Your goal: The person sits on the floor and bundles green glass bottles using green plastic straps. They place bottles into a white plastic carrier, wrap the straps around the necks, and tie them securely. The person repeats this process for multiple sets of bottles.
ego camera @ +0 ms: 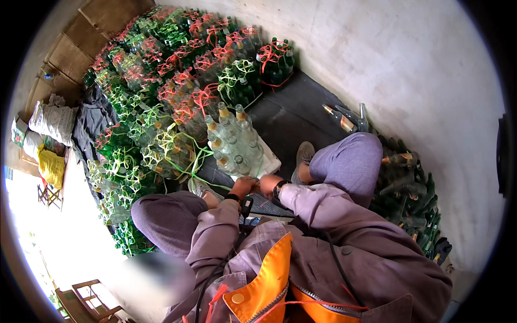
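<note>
My left hand (242, 187) and my right hand (269, 185) meet in front of a tight cluster of clear glass bottles (232, 142). Both pinch a thin green plastic strip (196, 176); the exact finger grip is too small to make out. One stretch of the strip runs up against the near bottles. Its loose length trails left from my hands in loops over neighbouring bottles. The cluster stands upright on a white slab (272, 159) between my feet. Several of its bottle necks carry gold foil or labels.
Many bottle bundles (177, 52), bound with red and green strips, crowd the left and back. Loose bottles (410, 194) lie piled right of my knee, by the wall (387, 52). Dark matting (282, 109) covers the floor. Sacks (52, 123) and a wooden chair (87, 300) stand left.
</note>
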`<action>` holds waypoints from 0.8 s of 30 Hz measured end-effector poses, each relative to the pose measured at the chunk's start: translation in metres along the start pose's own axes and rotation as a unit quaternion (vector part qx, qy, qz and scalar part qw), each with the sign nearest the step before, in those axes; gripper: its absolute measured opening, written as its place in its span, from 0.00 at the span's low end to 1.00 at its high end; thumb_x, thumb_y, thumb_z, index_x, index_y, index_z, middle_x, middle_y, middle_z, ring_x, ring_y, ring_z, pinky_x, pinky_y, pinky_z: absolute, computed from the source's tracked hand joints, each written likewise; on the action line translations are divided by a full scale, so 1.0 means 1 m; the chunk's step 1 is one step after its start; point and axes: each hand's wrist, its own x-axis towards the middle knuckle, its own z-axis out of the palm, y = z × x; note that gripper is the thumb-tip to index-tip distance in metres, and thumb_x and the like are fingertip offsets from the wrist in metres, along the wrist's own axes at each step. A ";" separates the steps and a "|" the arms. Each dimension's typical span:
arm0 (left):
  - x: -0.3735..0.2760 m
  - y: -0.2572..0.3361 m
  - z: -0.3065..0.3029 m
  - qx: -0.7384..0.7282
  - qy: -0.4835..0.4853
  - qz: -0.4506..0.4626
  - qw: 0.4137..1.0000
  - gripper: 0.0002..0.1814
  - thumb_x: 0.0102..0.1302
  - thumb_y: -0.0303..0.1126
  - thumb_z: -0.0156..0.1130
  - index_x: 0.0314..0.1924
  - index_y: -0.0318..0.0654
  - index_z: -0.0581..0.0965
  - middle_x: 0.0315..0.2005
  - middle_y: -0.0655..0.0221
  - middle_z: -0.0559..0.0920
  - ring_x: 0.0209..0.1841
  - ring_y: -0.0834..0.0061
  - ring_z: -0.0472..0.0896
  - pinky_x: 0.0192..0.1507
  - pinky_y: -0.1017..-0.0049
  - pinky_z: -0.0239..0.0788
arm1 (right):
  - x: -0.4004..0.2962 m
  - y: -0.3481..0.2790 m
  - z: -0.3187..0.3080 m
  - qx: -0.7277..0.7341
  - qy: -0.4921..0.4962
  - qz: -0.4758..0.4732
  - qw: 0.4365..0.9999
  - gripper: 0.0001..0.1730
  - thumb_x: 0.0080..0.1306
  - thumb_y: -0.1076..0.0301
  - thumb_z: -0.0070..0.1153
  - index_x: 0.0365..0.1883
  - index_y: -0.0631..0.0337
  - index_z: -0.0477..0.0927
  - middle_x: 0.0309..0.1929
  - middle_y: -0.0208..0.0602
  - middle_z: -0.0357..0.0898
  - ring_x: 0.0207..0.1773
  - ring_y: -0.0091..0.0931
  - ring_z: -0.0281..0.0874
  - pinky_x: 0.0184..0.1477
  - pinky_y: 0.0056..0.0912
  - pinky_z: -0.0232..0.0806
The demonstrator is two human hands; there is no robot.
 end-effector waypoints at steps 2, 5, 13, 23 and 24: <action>-0.004 0.008 0.002 -0.214 -0.001 -0.163 0.963 0.13 0.72 0.36 0.56 0.48 0.36 0.80 0.31 0.69 0.82 0.27 0.77 0.80 0.27 0.76 0.68 | 0.006 0.014 -0.011 0.104 0.121 0.111 0.981 0.11 0.59 0.65 0.61 0.34 0.63 0.87 0.32 0.46 0.87 0.34 0.33 0.87 0.34 0.40 0.76; -0.010 0.025 0.001 -0.210 -0.008 -0.162 0.964 0.11 0.71 0.35 0.57 0.45 0.35 0.80 0.30 0.73 0.81 0.25 0.83 0.77 0.23 0.80 0.63 | 0.003 0.017 -0.011 0.334 0.219 0.158 0.903 0.16 0.60 0.66 0.62 0.45 0.61 0.84 0.32 0.42 0.85 0.35 0.34 0.85 0.33 0.41 0.75; -0.022 0.043 -0.001 -0.185 -0.005 -0.158 0.970 0.09 0.68 0.29 0.58 0.44 0.34 0.81 0.26 0.71 0.81 0.22 0.82 0.75 0.23 0.78 0.65 | 0.001 -0.008 0.019 0.607 0.018 0.110 0.786 0.12 0.65 0.62 0.63 0.44 0.56 0.82 0.26 0.23 0.68 0.27 0.20 0.68 0.28 0.34 0.73; -0.011 0.002 0.008 0.330 0.148 0.052 0.931 0.13 0.62 0.39 0.61 0.40 0.42 0.86 0.37 0.60 0.86 0.34 0.59 0.84 0.37 0.62 0.75 | 0.028 0.014 0.046 0.172 0.142 -0.032 0.974 0.14 0.63 0.62 0.56 0.33 0.65 0.84 0.27 0.43 0.85 0.29 0.35 0.86 0.32 0.41 0.75; -0.012 0.001 0.008 0.410 0.169 0.068 0.894 0.13 0.62 0.41 0.61 0.41 0.43 0.86 0.39 0.60 0.86 0.38 0.58 0.85 0.40 0.61 0.76 | 0.028 0.014 0.047 0.207 0.128 -0.021 0.970 0.14 0.63 0.62 0.55 0.34 0.64 0.84 0.26 0.42 0.85 0.27 0.35 0.85 0.31 0.41 0.75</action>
